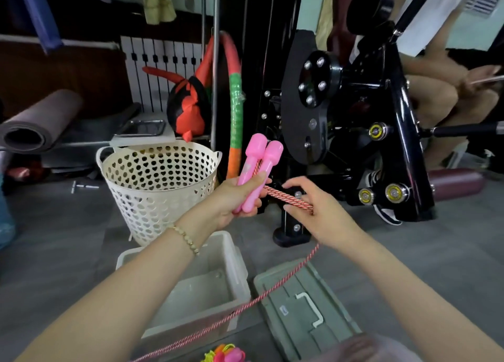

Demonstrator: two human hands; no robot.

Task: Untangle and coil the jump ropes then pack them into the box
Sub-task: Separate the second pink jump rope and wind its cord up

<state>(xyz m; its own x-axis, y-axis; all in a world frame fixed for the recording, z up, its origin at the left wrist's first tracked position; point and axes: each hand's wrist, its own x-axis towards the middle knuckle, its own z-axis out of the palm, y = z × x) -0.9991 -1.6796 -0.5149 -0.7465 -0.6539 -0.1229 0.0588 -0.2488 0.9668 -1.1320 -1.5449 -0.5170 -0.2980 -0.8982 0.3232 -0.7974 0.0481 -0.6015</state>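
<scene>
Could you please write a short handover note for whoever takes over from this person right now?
Left hand: grips both pink handles side by side.
Right hand: its fingers pinch the folded red-and-white rope just beyond the handles.
The rest of the rope trails loose across the open box; nothing visible inside. The lid lies to its right.
Done: handles paired, a few folds gathered.
Left: finish coiling, pack it, then handle the colourful bundle at the bottom edge.

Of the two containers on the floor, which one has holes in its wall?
The round cream plastic basket, pierced with heart-shaped holes; the rectangular translucent plastic box has solid walls.
</scene>
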